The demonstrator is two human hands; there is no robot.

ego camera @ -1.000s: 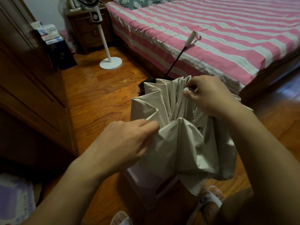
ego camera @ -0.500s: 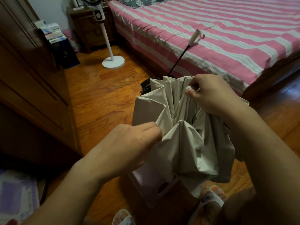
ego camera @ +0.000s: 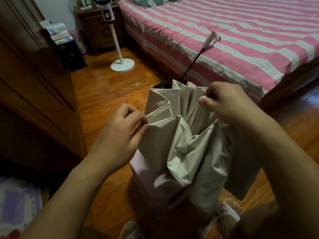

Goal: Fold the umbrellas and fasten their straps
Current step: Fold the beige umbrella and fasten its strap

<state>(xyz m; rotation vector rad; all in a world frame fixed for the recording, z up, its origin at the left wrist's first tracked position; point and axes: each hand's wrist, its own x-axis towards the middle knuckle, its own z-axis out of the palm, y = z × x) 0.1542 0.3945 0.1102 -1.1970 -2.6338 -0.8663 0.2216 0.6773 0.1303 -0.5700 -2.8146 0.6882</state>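
Note:
A beige umbrella [ego camera: 186, 135] hangs collapsed in front of me, its canopy in loose pleats. Its black shaft runs away from me to a white handle [ego camera: 209, 39] with a pink wrist loop, resting over the bed edge. My left hand [ego camera: 119, 135] pinches the left edge of a canopy panel between thumb and fingers. My right hand [ego camera: 227, 104] pinches a fold at the upper right of the canopy. The fastening strap is not visible.
A pale pink stool [ego camera: 146, 183] stands under the canopy. A pink striped bed [ego camera: 241, 31] fills the right. A white fan stand [ego camera: 122, 64] and a nightstand [ego camera: 101, 28] are at the back, a wooden wardrobe [ego camera: 34, 83] on the left. My slippered feet [ego camera: 227, 211] are on the wood floor.
My left hand has drawn its canopy fold outward to the left, spreading the pleats. My right hand stays pinched on its fold. The view has shifted slightly.

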